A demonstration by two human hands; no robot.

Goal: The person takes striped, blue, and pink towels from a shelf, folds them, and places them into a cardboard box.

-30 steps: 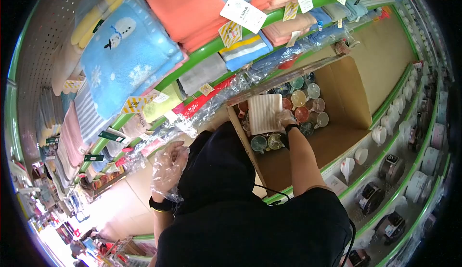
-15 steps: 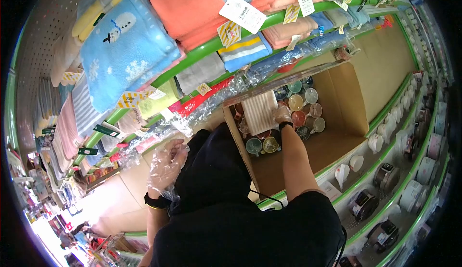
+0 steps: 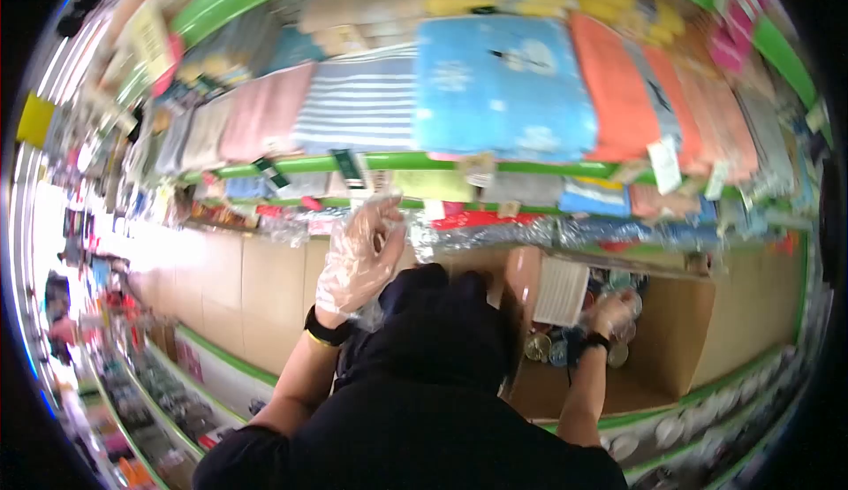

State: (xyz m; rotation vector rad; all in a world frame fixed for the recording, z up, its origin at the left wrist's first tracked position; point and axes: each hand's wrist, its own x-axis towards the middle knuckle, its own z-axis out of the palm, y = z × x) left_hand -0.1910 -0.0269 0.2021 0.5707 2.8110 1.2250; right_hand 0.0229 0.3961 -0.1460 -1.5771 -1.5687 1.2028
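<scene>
My left hand [image 3: 360, 256], in a clear plastic glove, is raised in front of the towel shelf. Its fingers are loosely bent, with a gap by the thumb, and nothing shows in it. My right hand [image 3: 612, 311], also gloved, reaches into an open cardboard box [image 3: 680, 322]. It touches or hovers just over several mugs [image 3: 537, 346] standing in the box; blur hides whether the fingers grip one. Left of that hand, a pale ribbed sheet [image 3: 560, 291] lies over some of the mugs.
Folded towels fill the shelf ahead, among them a blue snowflake towel [image 3: 503, 88] and an orange towel [image 3: 609, 92]. Price tags hang from the green shelf edge [image 3: 530, 166]. Shelves of white cups [image 3: 669, 432] run behind the box. Tiled floor [image 3: 274, 287] shows at left.
The view has swung left. My right hand has moved off the ribbed sheet's edge to the mugs on its right. My left hand has risen toward the towel shelf.
</scene>
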